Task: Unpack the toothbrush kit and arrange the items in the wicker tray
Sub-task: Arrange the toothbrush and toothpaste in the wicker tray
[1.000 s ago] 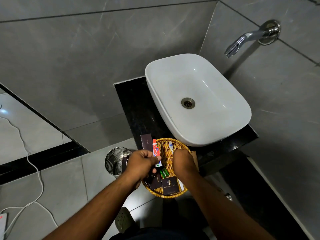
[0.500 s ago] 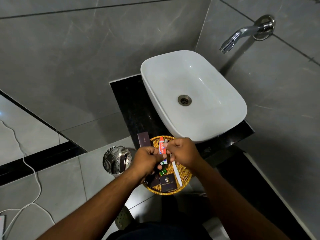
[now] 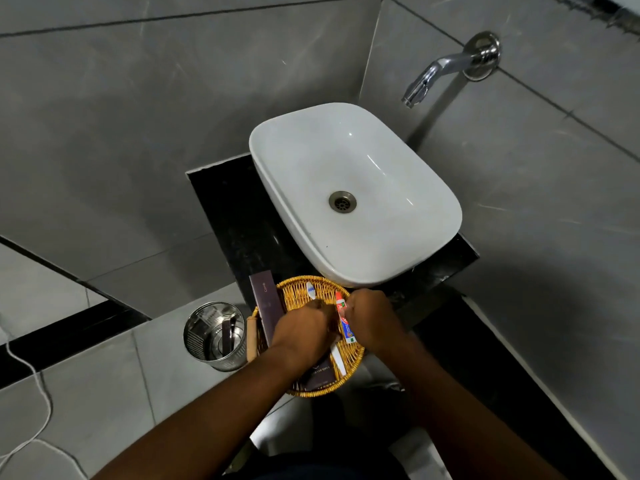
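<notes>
A round wicker tray (image 3: 294, 289) sits on the black counter in front of the basin. My left hand (image 3: 301, 332) is closed over the white toothbrush (image 3: 311, 291), whose head points to the tray's far rim and whose handle end shows behind my knuckles. My right hand (image 3: 375, 322) is curled against the red and white toothpaste tube (image 3: 345, 323), which lies between both hands. A long dark comb box (image 3: 268, 306) rests across the tray's left rim. Another dark box (image 3: 320, 374) lies in the tray's near part, partly hidden by my left forearm.
The white basin (image 3: 398, 188) stands just beyond the tray, with a chrome wall tap (image 3: 446, 69) above it. The black counter (image 3: 228, 209) ends at the tray's left. A steel bin (image 3: 211, 336) stands on the floor below left, near a white cable (image 3: 38, 393).
The toothpaste tube has shifted from the tray's left side to its right, beside my right hand. The toothbrush head now points far left. Both hands moved slightly apart.
</notes>
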`<move>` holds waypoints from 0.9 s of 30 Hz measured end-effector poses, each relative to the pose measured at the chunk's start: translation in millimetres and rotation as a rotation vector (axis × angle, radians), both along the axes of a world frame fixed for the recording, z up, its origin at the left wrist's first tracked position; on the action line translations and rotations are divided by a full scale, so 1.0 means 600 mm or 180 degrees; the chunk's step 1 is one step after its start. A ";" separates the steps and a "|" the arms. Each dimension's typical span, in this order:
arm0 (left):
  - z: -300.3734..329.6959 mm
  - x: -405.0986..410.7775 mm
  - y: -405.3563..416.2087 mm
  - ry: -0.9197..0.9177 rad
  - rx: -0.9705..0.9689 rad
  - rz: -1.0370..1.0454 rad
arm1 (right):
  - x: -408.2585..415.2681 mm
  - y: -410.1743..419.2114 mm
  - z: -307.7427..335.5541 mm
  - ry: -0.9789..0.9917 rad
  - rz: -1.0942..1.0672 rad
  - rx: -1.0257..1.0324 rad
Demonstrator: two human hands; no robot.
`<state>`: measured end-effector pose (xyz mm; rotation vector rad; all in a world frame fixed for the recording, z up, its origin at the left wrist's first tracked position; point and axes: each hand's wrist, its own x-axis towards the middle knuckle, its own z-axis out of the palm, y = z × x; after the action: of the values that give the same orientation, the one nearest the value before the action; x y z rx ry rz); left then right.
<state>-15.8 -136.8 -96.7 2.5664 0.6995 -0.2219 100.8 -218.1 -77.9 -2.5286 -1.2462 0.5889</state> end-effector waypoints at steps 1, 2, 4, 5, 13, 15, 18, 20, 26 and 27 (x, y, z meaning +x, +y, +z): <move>-0.003 0.005 -0.002 0.0059 0.0002 -0.0045 | -0.003 0.001 0.003 -0.0071 0.0082 -0.0070; -0.005 0.007 -0.003 0.0119 0.0010 -0.0067 | -0.008 0.004 0.003 -0.0148 0.0151 -0.0133; -0.014 0.008 -0.002 0.0213 0.0027 -0.0096 | -0.019 0.010 0.006 -0.0204 0.0158 -0.0228; -0.018 0.007 0.000 0.0226 0.0020 -0.0098 | -0.025 0.015 0.006 -0.0236 0.0141 -0.0289; -0.020 -0.006 0.013 0.0285 0.0027 0.0259 | -0.057 0.047 -0.017 -0.0390 0.0062 -0.0731; -0.022 -0.008 0.014 0.0348 0.0072 0.0235 | -0.059 0.051 -0.022 -0.0425 0.0050 -0.0815; -0.028 -0.009 0.018 0.0251 0.0060 0.0168 | -0.058 0.058 -0.027 -0.0381 0.0059 -0.1021; -0.031 -0.011 0.021 0.0182 -0.0006 0.0103 | -0.055 0.063 -0.026 -0.0262 0.0028 -0.1140; -0.028 -0.022 0.032 -0.0088 0.0202 0.0412 | -0.051 0.023 0.001 -0.0217 -0.0302 -0.0529; -0.024 -0.021 0.035 -0.0111 0.0249 0.0490 | -0.048 0.010 0.002 -0.0230 -0.0358 -0.0446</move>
<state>-28.2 -115.7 -111.4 2.5678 0.9043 -0.1012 72.2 -211.8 -77.0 -2.7374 -1.1125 0.5827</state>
